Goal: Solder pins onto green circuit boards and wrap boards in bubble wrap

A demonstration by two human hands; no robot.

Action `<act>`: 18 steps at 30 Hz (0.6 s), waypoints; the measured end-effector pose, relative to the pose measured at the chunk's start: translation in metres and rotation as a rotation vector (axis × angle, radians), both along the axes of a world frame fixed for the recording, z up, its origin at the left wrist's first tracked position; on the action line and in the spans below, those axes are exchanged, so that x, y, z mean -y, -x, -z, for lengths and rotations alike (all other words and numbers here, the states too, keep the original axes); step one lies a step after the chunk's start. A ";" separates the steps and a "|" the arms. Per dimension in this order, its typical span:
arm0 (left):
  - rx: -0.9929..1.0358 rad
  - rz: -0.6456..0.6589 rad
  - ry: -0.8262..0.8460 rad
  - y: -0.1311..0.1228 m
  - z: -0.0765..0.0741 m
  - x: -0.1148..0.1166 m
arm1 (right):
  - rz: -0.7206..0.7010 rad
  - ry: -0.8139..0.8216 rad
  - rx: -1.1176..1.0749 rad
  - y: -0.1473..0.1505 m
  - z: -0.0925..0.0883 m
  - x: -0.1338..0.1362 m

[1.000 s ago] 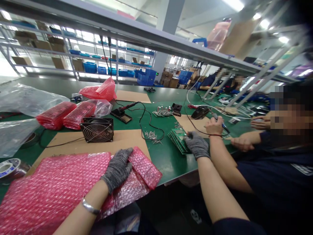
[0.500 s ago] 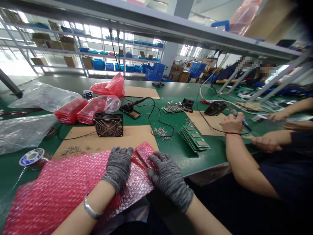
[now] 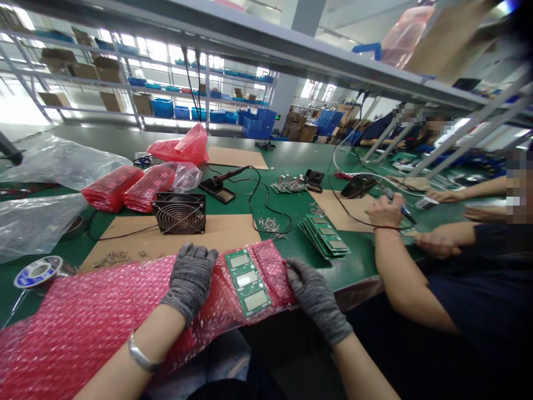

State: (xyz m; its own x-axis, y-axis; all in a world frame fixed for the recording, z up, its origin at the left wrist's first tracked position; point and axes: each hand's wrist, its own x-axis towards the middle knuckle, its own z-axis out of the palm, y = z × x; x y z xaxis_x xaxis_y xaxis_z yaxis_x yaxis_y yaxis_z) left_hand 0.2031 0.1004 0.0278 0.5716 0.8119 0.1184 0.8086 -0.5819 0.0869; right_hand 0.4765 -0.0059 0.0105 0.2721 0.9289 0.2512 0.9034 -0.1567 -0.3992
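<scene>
Beyond bubble wrap [image 3: 108, 316]: fan [image 3: 180, 214], seemingly metal bits [image 3: 268, 225].

Green circuit board, lying face up on pink bubble wrap.
The circuit board [image 3: 247, 281], a narrow rectangle, bore three pale rectangular panels in a row, the middle one brightest with glare; its long sides slanted toward the lower right. The bubble wrap [image 3: 104, 308], shiny and crinkled, spread along the workbench's [image 3: 284, 251] near edge and extended past both sides of the board.
</scene>
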 end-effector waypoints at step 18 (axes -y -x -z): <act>0.081 0.184 0.037 -0.013 0.055 0.038 | 0.045 0.122 0.303 0.034 0.005 0.000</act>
